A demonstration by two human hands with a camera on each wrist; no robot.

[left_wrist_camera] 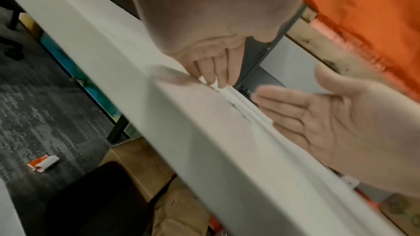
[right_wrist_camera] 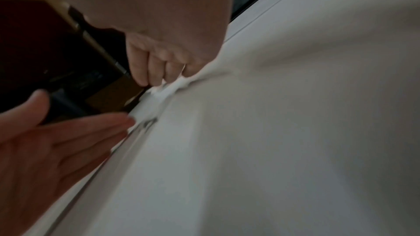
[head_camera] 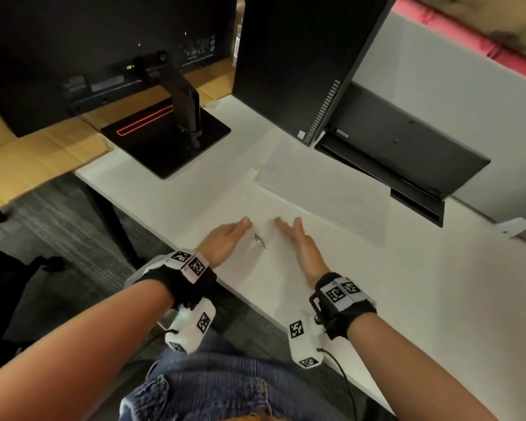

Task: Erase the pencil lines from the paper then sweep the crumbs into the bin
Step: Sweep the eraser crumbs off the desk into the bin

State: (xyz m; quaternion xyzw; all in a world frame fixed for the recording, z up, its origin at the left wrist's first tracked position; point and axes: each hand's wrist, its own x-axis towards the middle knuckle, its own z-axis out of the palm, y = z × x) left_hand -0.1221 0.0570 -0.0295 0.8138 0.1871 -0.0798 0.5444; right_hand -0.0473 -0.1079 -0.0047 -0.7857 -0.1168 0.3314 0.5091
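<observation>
A white sheet of paper [head_camera: 331, 205] lies on the white table [head_camera: 438, 299]. A small dark heap of eraser crumbs [head_camera: 259, 242] sits near the paper's near left corner. My left hand [head_camera: 227, 240] stands on its edge just left of the heap, fingers straight. My right hand [head_camera: 296, 238] stands the same way just right of it, so the crumbs lie between the two palms. The left wrist view shows my left fingers [left_wrist_camera: 213, 73] touching the surface and the right palm [left_wrist_camera: 329, 123] facing them. The crumbs [right_wrist_camera: 147, 123] look blurred in the right wrist view. No bin is in view.
A monitor stand base [head_camera: 167, 144] stands at the back left, a black computer tower [head_camera: 301, 65] behind the paper, and a black monitor [head_camera: 407, 153] lies at the back right. The table's near edge [head_camera: 255, 302] is close to my wrists. An orange-and-white wrapper [left_wrist_camera: 43, 163] lies on the carpet.
</observation>
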